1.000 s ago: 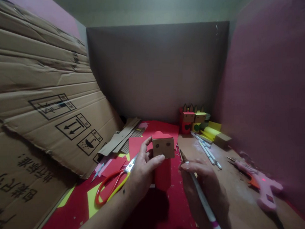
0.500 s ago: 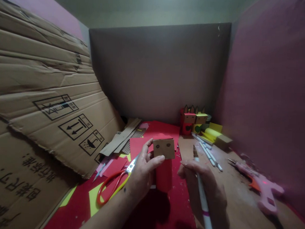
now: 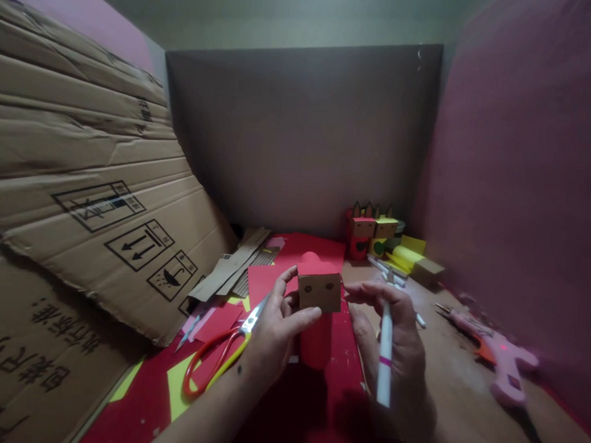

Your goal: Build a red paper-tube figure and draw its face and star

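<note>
My left hand (image 3: 272, 330) is closed around a red paper figure (image 3: 315, 342), thumb in front and fingers behind its left side. On its front is a brown cardboard face (image 3: 319, 292) with two dark drawn eyes; the top is red. My right hand (image 3: 393, 341) holds a white marker (image 3: 384, 360) with a purple band, its tip end pointing up and away. The fingertips of that hand are close to the figure's right edge; whether they touch it I cannot tell. Beside my left wrist lie scissors (image 3: 218, 358) with red and yellow handles.
At the back right stand a red figure (image 3: 359, 236) and a yellow figure (image 3: 383, 236), near yellow paper (image 3: 405, 259). A pink glue gun (image 3: 506, 364) lies on the right. Cardboard strips (image 3: 230, 264) and red sheets (image 3: 299, 251) lie behind; a large cardboard panel (image 3: 97, 195) leans left.
My right hand has moved up and nearer the figure, and the marker has turned more upright in it. The figure has tipped slightly, showing more of its red top.
</note>
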Demonstrator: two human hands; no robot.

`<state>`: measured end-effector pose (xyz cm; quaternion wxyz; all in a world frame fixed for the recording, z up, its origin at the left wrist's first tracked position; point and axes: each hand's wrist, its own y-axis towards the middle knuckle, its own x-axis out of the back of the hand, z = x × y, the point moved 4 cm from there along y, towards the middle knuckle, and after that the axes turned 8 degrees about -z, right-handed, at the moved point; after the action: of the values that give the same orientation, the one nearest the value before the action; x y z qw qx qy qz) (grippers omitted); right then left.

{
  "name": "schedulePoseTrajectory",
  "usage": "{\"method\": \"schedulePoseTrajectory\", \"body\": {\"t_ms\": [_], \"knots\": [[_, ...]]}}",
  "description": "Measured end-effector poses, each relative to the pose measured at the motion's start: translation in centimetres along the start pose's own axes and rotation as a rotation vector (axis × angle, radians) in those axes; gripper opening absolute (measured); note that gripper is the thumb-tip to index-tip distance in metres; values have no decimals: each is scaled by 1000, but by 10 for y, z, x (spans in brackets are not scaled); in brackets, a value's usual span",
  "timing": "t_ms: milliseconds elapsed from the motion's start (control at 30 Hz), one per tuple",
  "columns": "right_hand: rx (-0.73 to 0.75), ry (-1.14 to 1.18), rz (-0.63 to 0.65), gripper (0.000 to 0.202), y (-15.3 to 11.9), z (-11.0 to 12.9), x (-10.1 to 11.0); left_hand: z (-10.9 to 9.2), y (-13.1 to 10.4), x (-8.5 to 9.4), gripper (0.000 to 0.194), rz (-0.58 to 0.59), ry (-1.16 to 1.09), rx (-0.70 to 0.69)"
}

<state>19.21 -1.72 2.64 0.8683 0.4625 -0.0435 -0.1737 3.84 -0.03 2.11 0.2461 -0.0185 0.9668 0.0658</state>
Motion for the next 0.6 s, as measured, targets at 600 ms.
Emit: {"method": "schedulePoseTrajectory", "body": {"t_ms": [600], "knots": [[-40, 40, 61, 28, -1, -3, -4, 2, -3, -1, 83, 23, -1, 25]]}}
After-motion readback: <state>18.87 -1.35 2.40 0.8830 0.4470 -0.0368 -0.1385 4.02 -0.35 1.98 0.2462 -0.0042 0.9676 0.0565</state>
